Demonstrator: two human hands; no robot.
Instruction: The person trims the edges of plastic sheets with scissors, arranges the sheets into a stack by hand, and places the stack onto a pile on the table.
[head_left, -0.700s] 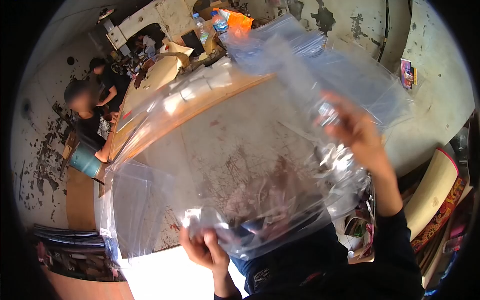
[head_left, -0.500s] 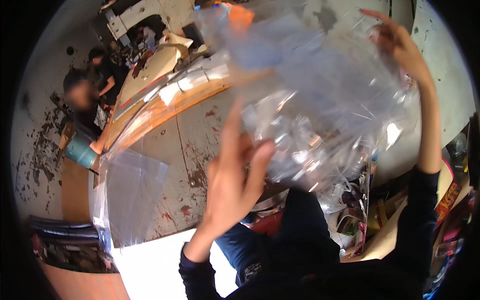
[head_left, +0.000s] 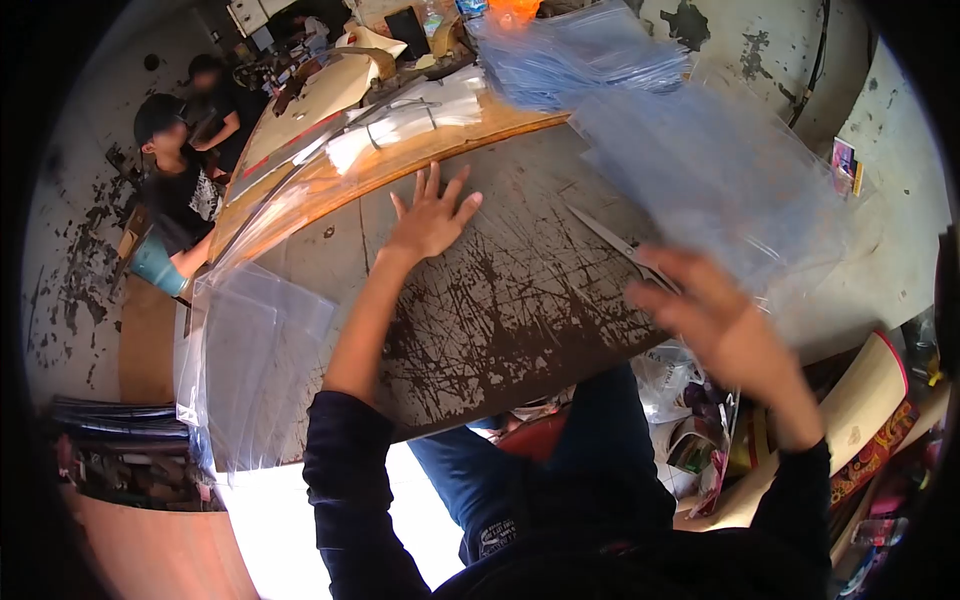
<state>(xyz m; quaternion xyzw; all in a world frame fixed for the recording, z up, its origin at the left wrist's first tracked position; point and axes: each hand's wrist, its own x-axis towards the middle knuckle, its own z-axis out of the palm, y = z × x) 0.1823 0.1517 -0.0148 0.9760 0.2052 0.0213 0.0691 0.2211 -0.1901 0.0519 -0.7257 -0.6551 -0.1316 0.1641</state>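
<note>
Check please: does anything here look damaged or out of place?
The tabletop looks damaged: dense dark scratches and worn patches cover its near part. On the wall beyond the plastic sheets, paint looks patchy, with dark spots.

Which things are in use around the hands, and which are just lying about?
Likely in use:
Left hand, spread on the scratched tabletop
Right hand, blurred, at the scissors
Clear plastic sheets near the right hand

Seemingly lying about:
Tied white bundle
Rolled mat
</note>
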